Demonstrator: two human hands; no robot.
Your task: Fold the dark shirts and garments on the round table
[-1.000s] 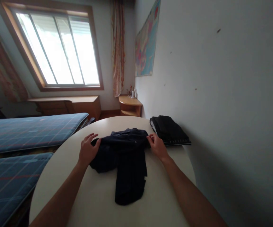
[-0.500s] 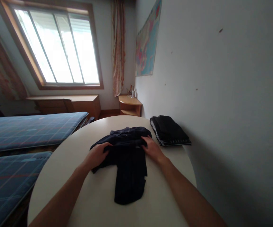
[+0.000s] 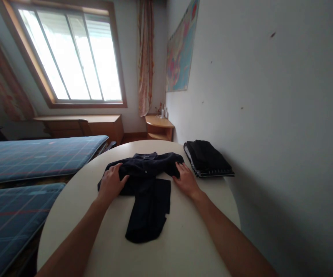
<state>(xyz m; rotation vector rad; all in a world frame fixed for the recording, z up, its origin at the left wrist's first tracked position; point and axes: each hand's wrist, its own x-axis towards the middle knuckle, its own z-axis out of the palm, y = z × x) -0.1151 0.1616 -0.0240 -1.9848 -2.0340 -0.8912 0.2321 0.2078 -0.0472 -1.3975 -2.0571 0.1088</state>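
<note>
A dark navy garment [image 3: 146,200] with a collar and a small button lies on the round white table [image 3: 183,238]. Its collar points to the far side, and a folded part stretches toward me. My left hand [image 3: 113,181] rests on the garment's left shoulder or sleeve, thumb apart from the fingers. On the right end of the garment lies my right hand [image 3: 185,180], its fingers spread over the dark cloth. Neither hand visibly grips the fabric.
Folded black clothes [image 3: 208,157] are stacked at the table's right edge, beside the wall [image 3: 284,115]. Left of the table are blue plaid mattresses [image 3: 39,157]. A wooden corner shelf [image 3: 159,122] and a desk [image 3: 105,121] stand beyond.
My left hand has moved left and slightly away from me, its fingers now apart. The garment's upper part is spread wider, and its lower part has shifted left. My right hand has loosened.
</note>
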